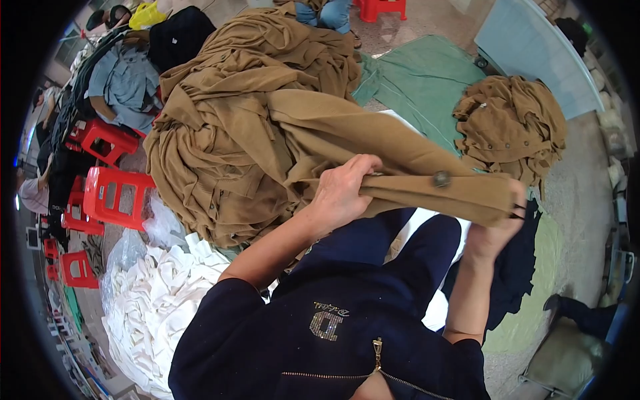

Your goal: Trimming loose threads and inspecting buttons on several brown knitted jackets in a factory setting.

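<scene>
A brown knit garment stretches over my lap, its buttoned edge pulled out flat between my hands. My left hand pinches that edge, thumb on top. At the far end of the strip my right hand is closed on the cloth; a small dark thing shows at its fingers, too little of it to name. One dark round button sits on the strip nearer my right hand. The garment's other end runs into a large heap of brown garments in front and to the left.
A smaller brown pile with buttons lies on the right by a pale blue panel. White cloth is heaped at my left near red stools. Green sheeting covers floor ahead. Another person's legs are beyond the heap.
</scene>
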A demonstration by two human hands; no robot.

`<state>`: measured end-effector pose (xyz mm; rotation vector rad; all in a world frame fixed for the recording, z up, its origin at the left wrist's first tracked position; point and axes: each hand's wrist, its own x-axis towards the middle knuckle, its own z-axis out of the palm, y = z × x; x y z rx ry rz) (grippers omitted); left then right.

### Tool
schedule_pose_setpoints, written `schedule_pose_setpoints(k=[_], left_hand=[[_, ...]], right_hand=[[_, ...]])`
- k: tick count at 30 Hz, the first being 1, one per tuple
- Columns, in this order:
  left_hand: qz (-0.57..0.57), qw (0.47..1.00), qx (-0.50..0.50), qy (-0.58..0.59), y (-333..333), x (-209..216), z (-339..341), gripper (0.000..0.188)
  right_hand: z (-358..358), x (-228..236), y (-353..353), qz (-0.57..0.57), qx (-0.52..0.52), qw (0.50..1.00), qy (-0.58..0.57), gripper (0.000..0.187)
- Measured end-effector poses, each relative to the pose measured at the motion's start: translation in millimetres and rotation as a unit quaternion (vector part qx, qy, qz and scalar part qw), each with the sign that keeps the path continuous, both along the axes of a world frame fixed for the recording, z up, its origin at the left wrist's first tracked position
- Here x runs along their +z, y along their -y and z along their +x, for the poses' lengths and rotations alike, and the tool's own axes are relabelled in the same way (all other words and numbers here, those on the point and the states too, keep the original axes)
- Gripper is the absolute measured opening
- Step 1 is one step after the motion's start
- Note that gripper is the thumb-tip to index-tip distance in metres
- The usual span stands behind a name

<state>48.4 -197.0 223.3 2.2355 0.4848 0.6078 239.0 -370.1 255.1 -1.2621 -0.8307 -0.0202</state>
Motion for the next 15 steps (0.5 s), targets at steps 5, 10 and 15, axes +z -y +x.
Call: schedule_pose_setpoints(k=[5,10,15], left_hand=[[-0.036,0.995,-0.067,0.068,20,15,15,0.029],[-0.036,0.908,-0.374,0.186,30,109,-1,0.028],[0.063,0.987,-0.087,0.117,-8,70,12,0.024]], right_hand=[[36,66,109,0.144,-0.244,0.957,-0.055,0.072],[34,48,177,0.122,-0.290,0.937,0.150,0.055],[9,3,198,-0.090,-0.420,0.821,0.377,0.027]])
